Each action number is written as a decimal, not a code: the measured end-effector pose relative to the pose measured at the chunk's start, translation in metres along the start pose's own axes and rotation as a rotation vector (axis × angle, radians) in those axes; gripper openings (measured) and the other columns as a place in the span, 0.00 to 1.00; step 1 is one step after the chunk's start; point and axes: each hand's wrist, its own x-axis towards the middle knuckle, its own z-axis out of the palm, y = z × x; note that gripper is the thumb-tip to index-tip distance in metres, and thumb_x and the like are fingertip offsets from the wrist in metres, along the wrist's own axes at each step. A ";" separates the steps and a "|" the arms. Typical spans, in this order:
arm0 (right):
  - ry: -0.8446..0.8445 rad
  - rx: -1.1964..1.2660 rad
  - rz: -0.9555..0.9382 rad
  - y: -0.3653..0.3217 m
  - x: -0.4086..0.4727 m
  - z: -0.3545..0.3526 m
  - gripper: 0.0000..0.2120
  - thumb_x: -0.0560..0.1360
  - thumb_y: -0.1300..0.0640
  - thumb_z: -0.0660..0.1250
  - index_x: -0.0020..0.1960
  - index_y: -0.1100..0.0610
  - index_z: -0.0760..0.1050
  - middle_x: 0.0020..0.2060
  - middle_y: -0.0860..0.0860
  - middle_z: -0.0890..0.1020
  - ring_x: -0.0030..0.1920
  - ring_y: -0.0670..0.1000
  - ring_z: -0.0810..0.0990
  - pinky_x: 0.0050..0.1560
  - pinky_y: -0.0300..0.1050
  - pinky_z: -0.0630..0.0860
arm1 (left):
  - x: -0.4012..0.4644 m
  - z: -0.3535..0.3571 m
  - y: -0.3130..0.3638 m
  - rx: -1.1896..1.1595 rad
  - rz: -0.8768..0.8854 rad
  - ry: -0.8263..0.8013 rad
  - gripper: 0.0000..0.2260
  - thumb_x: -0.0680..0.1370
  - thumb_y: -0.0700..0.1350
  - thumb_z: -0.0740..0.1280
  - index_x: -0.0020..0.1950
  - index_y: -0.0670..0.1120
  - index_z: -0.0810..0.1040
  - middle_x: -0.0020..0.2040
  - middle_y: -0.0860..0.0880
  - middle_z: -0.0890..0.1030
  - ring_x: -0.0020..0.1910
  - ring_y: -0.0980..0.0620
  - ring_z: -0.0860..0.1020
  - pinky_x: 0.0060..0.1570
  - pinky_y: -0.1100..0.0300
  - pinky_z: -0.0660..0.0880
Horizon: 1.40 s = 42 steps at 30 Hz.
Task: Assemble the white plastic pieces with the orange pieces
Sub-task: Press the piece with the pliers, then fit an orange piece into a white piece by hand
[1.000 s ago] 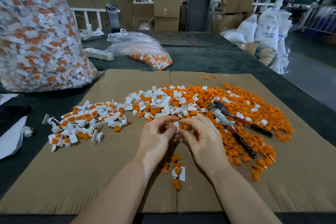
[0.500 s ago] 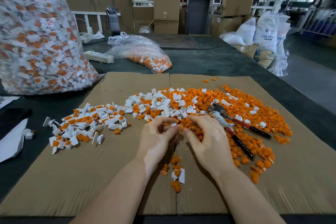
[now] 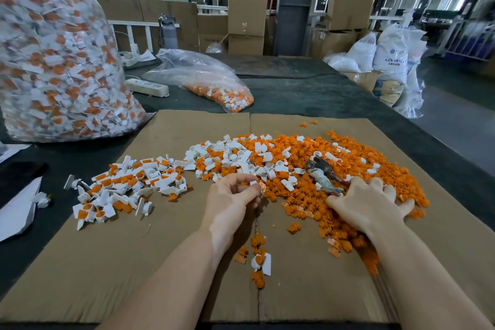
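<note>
1. A large clear plastic sack of joined white-and-orange parts [image 3: 53, 61] is stood at the far left of the dark tabletop [image 3: 308, 94]; it is judged to be bulk storage for finished output.
2. A loose pile of assembled white-and-orange pieces [image 3: 126, 185] is laid on the left part of the flat brown cardboard sheet [image 3: 107, 262], apart from the raw stock, presumably so that finished items are kept separate.
3. Unassembled white plastic pieces [image 3: 230, 155] are heaped centrally, within easy reach of both hands.
4. The left hand [image 3: 230, 201] is curled, and a small white piece with an orange insert [image 3: 258, 185] is pinched at its fingertips. Whether the insert is fully seated cannot be determined; the part is small and partly covered.
5. Red-handled metal pliers [image 3: 324, 177] are lying on the orange stock; the handles are hidden under the right hand.
6. The right hand [image 3: 369, 203] is spread flat, fingers straight, upon the heap of loose orange plastic pieces [image 3: 348, 153], judged to be gathering the next insert. Nothing is seen gripped; its fingertips are partly buried.
</note>
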 end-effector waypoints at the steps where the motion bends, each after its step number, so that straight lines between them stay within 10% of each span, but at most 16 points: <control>1: 0.000 0.014 0.009 -0.001 0.001 -0.001 0.31 0.70 0.34 0.61 0.66 0.51 0.66 0.70 0.56 0.63 0.71 0.60 0.58 0.68 0.68 0.47 | 0.000 0.000 0.000 0.003 -0.004 0.002 0.06 0.75 0.37 0.68 0.49 0.46 0.79 0.29 0.52 0.80 0.29 0.58 0.77 0.31 0.68 0.74; 12: 0.350 0.053 -0.294 -0.010 -0.022 -0.019 0.14 0.76 0.44 0.58 0.50 0.55 0.66 0.50 0.54 0.76 0.50 0.54 0.73 0.48 0.48 0.70 | 0.006 0.002 0.008 -0.131 -0.091 0.058 0.06 0.75 0.37 0.69 0.51 0.43 0.79 0.34 0.48 0.81 0.30 0.56 0.77 0.33 0.66 0.75; 21: -0.333 0.512 -0.575 -0.038 -0.060 -0.035 0.17 0.80 0.51 0.54 0.35 0.56 0.67 0.29 0.52 0.70 0.26 0.48 0.66 0.26 0.38 0.60 | 0.016 0.002 0.024 -0.166 -0.103 0.119 0.04 0.76 0.37 0.68 0.47 0.44 0.78 0.34 0.47 0.79 0.26 0.59 0.76 0.24 0.67 0.72; 31: -0.621 0.689 -0.484 -0.042 -0.066 -0.035 0.15 0.80 0.50 0.53 0.41 0.57 0.69 0.34 0.53 0.74 0.35 0.50 0.74 0.34 0.41 0.69 | 0.016 0.002 0.025 -0.201 -0.137 0.167 0.04 0.76 0.34 0.67 0.50 0.39 0.78 0.37 0.45 0.78 0.32 0.55 0.75 0.33 0.66 0.75; 39: -0.260 0.513 -0.609 -0.047 -0.070 -0.021 0.16 0.78 0.41 0.55 0.39 0.52 0.66 0.34 0.50 0.74 0.35 0.48 0.73 0.36 0.40 0.67 | 0.014 0.011 0.027 -0.228 -0.142 0.220 0.04 0.76 0.36 0.68 0.49 0.43 0.78 0.43 0.41 0.82 0.44 0.45 0.81 0.49 0.47 0.80; 42: -0.218 0.502 -0.601 -0.048 -0.068 -0.015 0.15 0.78 0.41 0.56 0.39 0.50 0.65 0.35 0.48 0.73 0.35 0.47 0.73 0.35 0.39 0.65 | 0.012 0.012 0.024 -0.242 -0.150 0.232 0.04 0.75 0.36 0.68 0.49 0.44 0.78 0.42 0.42 0.81 0.40 0.48 0.81 0.41 0.54 0.81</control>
